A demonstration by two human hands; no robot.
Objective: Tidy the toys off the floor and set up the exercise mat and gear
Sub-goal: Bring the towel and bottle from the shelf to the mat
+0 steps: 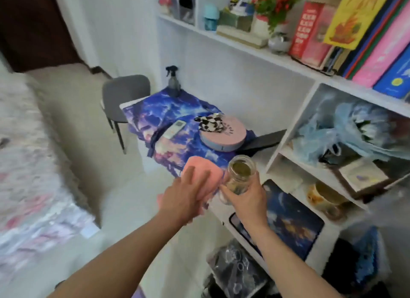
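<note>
A pink folded cloth (200,164) lies at the near corner of a small table draped in a blue starry cover (177,113). My left hand (185,195) rests flat on the cloth, fingers spread. My right hand (244,195) grips a clear glass jar (240,173) with greenish contents, held upright just right of the cloth, above the table's near edge. No exercise mat shows in this view.
On the table sit a round pink-lidded box (224,133) with a checkered cloth, a white remote (175,129) and a dark spray bottle (173,81). A grey chair (124,93) stands behind. White shelves (288,62) with books fill the right; a bed (26,153) lies left.
</note>
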